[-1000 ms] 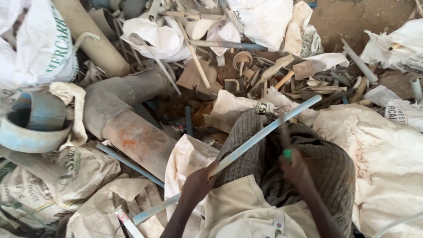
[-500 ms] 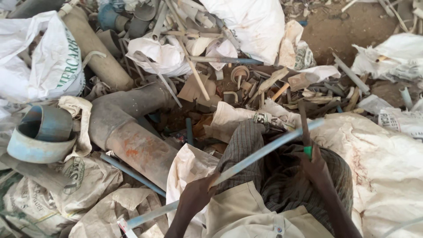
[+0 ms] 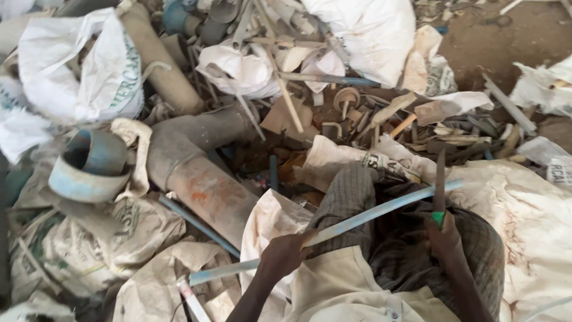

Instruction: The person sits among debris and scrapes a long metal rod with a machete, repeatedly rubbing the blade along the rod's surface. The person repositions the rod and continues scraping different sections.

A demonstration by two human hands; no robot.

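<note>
My left hand [image 3: 285,254] grips a long thin light-blue plastic pipe [image 3: 369,213] near its middle. The pipe slants across my lap from lower left to upper right. My right hand [image 3: 444,235] holds a knife with a green handle and a dark upright blade [image 3: 440,179]; the blade stands against the pipe close to its right end. Below the pipe I see my checked trousers [image 3: 357,191] and pale shirt [image 3: 333,286].
A wide grey rusty pipe [image 3: 196,173] lies left of my knee. A short blue pipe section [image 3: 89,167] sits at the far left. White woven sacks [image 3: 77,77] and a heap of scrap pipes and fittings [image 3: 357,113] surround me. Bare dirt [image 3: 506,36] shows top right.
The view has shifted so the scene slid right and down. My right hand with the knife has moved right along the pipe toward its end. My left hand keeps its grip.
</note>
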